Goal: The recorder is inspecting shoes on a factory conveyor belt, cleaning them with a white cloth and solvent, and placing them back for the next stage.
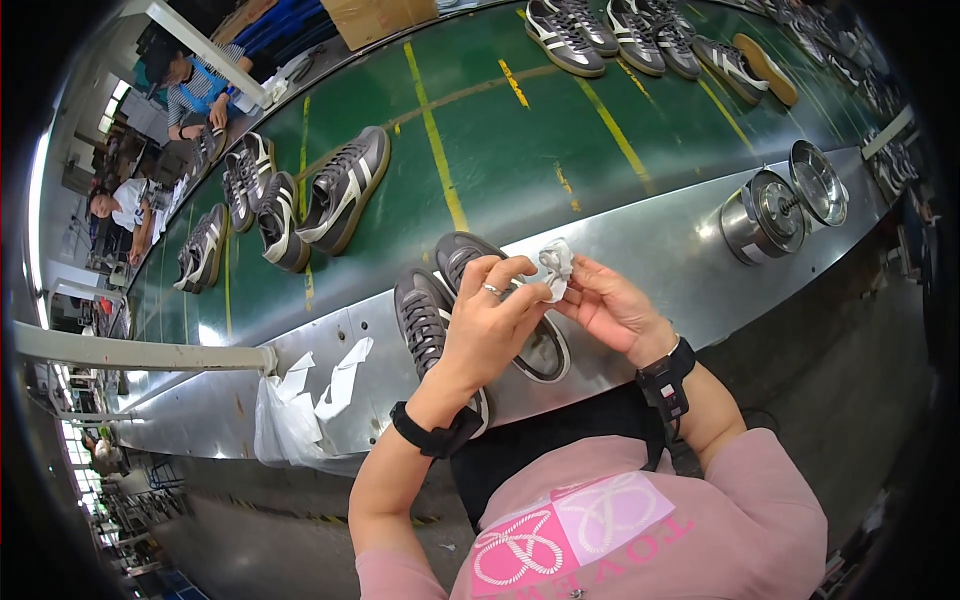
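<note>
A crumpled white piece of cloth or tissue (556, 262) is pinched between my two hands above the metal ledge. My left hand (485, 325), with a ring on one finger, grips its near left side with thumb and fingertips. My right hand (612, 308) holds its right side, palm partly turned up. Beneath my hands stands a pair of dark grey sneakers with white stripes. The left sneaker (421, 318) shows its laces; the right sneaker (546, 352) is partly hidden behind my left hand.
White strips (345, 380) and a plastic bag (285, 425) lie left on the ledge, near a metal bar (150, 347). A steel pot (765, 220) with its lid raised (818, 182) stands right. Several sneakers (345, 190) sit on the green conveyor (480, 130). Two people work far left.
</note>
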The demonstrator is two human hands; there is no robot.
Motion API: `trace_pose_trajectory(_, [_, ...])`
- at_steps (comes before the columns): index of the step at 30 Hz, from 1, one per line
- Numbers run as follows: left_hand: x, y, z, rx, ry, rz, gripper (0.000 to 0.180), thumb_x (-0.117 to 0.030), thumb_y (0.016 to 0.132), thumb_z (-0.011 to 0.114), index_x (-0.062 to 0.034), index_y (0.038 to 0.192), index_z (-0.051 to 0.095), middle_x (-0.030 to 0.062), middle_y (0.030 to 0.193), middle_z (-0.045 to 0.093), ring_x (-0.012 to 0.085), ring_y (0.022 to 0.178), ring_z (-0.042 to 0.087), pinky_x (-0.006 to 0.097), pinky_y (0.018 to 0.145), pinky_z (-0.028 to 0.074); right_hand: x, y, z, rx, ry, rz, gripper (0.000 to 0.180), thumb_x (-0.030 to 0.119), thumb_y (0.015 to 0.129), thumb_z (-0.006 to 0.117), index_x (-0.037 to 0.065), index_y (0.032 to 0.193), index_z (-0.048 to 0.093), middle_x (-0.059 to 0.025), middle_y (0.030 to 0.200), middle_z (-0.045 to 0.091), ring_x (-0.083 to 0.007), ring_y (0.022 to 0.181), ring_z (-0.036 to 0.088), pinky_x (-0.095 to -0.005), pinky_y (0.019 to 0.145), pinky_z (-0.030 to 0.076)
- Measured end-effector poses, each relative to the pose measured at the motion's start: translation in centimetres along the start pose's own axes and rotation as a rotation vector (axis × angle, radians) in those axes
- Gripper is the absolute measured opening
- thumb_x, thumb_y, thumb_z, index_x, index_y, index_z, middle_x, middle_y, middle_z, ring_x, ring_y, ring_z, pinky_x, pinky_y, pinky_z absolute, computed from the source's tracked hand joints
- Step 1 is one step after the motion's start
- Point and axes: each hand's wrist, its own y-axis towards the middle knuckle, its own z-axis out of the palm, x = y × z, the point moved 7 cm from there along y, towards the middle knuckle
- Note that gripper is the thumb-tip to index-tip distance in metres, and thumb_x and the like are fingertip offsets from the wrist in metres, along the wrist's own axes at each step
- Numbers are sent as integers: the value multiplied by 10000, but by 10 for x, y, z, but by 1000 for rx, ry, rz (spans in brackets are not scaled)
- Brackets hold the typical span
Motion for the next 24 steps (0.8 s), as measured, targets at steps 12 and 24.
trace_pose_trajectory(12, [44, -3, 21, 91, -375, -521, 179, -95, 845, 782, -29, 988, 698, 15, 833, 649, 109, 774, 554, 269, 685, 473, -4, -4, -4, 16, -492, -67, 355, 196, 1007, 617, -8, 1298, 619, -84, 1231, 664, -147, 1080, 645, -295, 921, 543])
trace_pose_trajectory(24, [64, -17, 47, 84, -953, -909, 135, -101, 906, 744, -22, 990, 676, 27, 909, 710, 77, 810, 638, 219, 716, 505, -2, -1, -8, -7, -527, -38, 395, 264, 977, 673, -23, 1247, 649, -68, 1105, 697, -125, 949, 665, -266, 874, 534])
